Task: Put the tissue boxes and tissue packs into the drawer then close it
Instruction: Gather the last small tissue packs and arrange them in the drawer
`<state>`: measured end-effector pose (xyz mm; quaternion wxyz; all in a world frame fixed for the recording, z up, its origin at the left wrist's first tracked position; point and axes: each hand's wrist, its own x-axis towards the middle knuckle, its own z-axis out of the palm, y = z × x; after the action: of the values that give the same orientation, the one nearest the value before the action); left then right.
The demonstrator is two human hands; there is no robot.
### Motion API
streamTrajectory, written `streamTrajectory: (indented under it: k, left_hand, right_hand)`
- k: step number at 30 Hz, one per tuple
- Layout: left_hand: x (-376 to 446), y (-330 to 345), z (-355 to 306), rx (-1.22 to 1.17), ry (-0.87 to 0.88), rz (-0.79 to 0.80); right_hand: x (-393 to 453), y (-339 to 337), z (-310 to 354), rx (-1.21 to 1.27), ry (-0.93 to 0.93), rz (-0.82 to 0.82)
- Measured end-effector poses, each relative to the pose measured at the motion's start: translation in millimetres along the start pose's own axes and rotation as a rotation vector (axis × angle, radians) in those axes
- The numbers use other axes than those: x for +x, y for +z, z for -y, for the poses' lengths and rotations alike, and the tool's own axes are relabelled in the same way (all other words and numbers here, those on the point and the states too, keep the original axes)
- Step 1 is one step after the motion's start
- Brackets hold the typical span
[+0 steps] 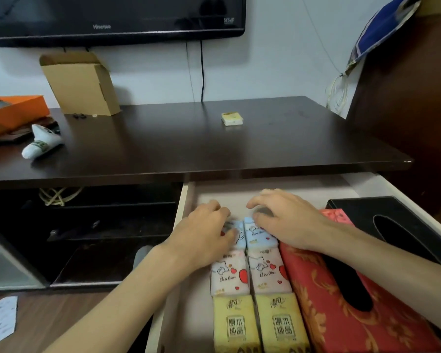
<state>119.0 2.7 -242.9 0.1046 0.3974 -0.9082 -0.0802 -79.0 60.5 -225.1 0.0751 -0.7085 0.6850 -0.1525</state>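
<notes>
The white drawer (182, 215) stands pulled out under the dark desk. Inside lie two rows of tissue packs: two blue packs (261, 236) at the back, two pink packs (267, 275) in the middle, two yellow packs (280, 324) nearest me. To their right lie a red patterned tissue box (323, 296) and a black tissue box (382, 210). My left hand (204, 235) rests on the left blue pack. My right hand (283, 220) presses on the right blue pack with fingers curled. One small yellow tissue pack (231, 119) lies on the desk top.
The dark desk (189, 143) carries a cardboard box (80, 84), an orange box (13, 110) and a white sock-like object (42, 142) at the left. A television (112, 16) hangs above. Open dark shelves (99, 225) sit left of the drawer. A paper (0, 319) lies on the floor.
</notes>
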Motion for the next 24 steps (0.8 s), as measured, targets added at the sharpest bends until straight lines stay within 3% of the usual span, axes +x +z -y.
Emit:
streamTrajectory:
  k: [4, 7, 12, 19, 24]
  left_hand:
    - [12.6, -33.2, -4.4, -0.099, 0.036, -0.293]
    - [40.2, -60.5, 3.7, -0.221, 0.010, -0.379]
    - [139.6, -72.8, 34.9, -0.236, -0.097, -0.279]
    - [283.7, -56.2, 53.8, -0.129, -0.172, -0.186]
    - [322.7, -36.8, 58.1, 0.009, -0.185, -0.073]
  right_hand:
    - [12.3, -28.4, -3.9, 0.129, -0.097, -0.324]
    - [44.7, -53.9, -17.9, 0.149, -0.070, -0.393]
    - [105.0, -68.7, -57.8, -0.049, 0.106, -0.249]
    - [133.4, -55.0, -88.5, -0.042, 0.147, -0.306]
    - [141.1, -51.6, -89.3, -0.045, 0.172, -0.278]
